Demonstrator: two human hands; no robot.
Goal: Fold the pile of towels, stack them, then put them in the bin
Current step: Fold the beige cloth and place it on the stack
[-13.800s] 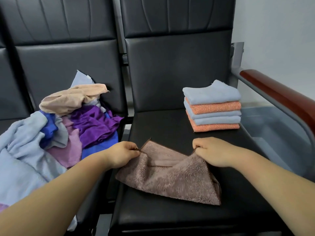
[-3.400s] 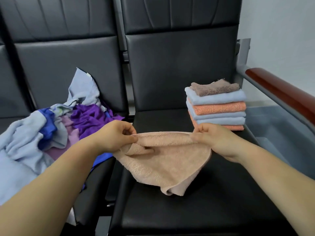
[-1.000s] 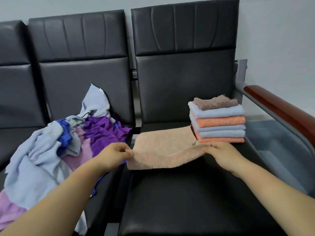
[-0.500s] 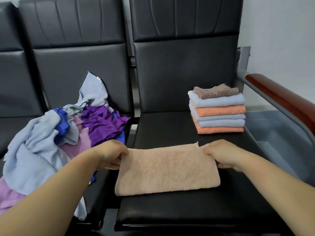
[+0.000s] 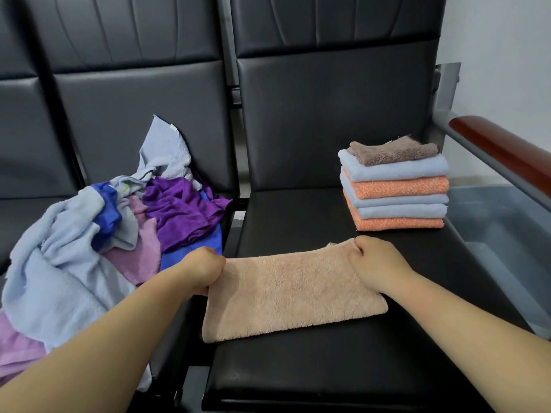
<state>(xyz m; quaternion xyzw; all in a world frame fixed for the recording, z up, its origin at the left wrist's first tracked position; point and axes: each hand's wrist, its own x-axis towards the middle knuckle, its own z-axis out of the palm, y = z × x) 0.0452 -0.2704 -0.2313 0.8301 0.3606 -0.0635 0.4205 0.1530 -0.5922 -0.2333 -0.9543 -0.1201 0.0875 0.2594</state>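
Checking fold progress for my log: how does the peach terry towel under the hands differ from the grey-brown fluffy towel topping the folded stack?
The peach terry towel lies as a wide rectangle on the black seat; the grey-brown fluffy towel is a smaller bundle atop the folded stack. The left hand and right hand grip the peach one's far corners; the grey-brown one is untouched. Both are soft cloths on the same seat.

Head-worn wide view, forward-down, close over the seat
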